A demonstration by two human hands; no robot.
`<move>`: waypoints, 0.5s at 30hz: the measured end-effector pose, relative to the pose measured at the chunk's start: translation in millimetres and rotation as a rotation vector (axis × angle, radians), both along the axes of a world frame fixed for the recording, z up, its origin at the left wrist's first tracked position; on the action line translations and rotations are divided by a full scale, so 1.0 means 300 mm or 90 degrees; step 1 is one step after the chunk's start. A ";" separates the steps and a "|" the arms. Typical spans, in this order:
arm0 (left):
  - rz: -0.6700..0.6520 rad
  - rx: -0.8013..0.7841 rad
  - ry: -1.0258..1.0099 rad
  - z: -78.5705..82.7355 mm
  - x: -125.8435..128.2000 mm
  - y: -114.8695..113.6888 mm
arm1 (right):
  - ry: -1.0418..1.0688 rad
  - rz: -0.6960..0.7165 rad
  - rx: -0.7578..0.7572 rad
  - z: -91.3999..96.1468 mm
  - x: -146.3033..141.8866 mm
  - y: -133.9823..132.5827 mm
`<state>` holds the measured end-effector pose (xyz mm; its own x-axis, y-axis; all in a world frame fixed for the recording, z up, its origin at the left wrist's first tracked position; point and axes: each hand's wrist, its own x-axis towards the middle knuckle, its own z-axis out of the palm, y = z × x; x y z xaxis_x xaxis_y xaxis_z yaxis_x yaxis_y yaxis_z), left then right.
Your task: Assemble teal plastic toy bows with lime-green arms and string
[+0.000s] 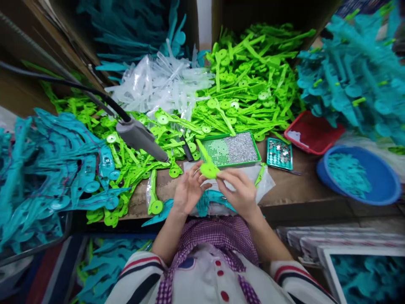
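A bright green plastic piece [209, 169], with a round end and a long flat arm pointing away from me, is pinched at its right edge by the thumb and fingers of my right hand [238, 190]. My left hand [189, 190] is half turned up at the left of the piece, its fingers loosely bent and apart. Whether its fingertips touch the piece is hard to tell. Beyond the hands stands a green tray [257, 159] of small silvery parts. Teal plastic pieces [204, 204] lie under my hands at the table edge, partly hidden.
A grey pointed tool [139, 139] on a black cable reaches in from the left. Green pieces [247, 93] and translucent pieces [164, 80] are heaped behind. Teal pieces [63, 156] crowd the left. At right are a small teal tray [269, 153], a red tray [316, 145] and a blue bowl [387, 181].
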<state>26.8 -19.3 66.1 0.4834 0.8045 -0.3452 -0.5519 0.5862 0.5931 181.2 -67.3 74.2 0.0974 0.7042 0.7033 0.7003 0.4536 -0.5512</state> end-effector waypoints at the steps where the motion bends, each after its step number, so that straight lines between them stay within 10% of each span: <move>1: -0.034 0.013 0.028 0.004 0.002 -0.006 | -0.067 0.026 0.005 -0.024 0.027 -0.050; 7: -0.186 0.094 0.181 -0.085 0.128 -0.111 | -0.118 0.085 -0.122 -0.115 0.178 -0.311; 12: -0.297 0.090 0.196 -0.156 0.244 -0.190 | 0.165 -0.381 -0.167 -0.181 0.371 -0.328; 15: -0.324 0.172 0.252 -0.194 0.287 -0.222 | 0.211 -0.450 -0.196 -0.234 0.453 -0.280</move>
<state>113.0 -85.8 7.8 0.7026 0.5935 -0.3926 0.0398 0.5181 0.8544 317.1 -151.2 4.0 0.7555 0.5556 0.3472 0.5433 -0.2350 -0.8060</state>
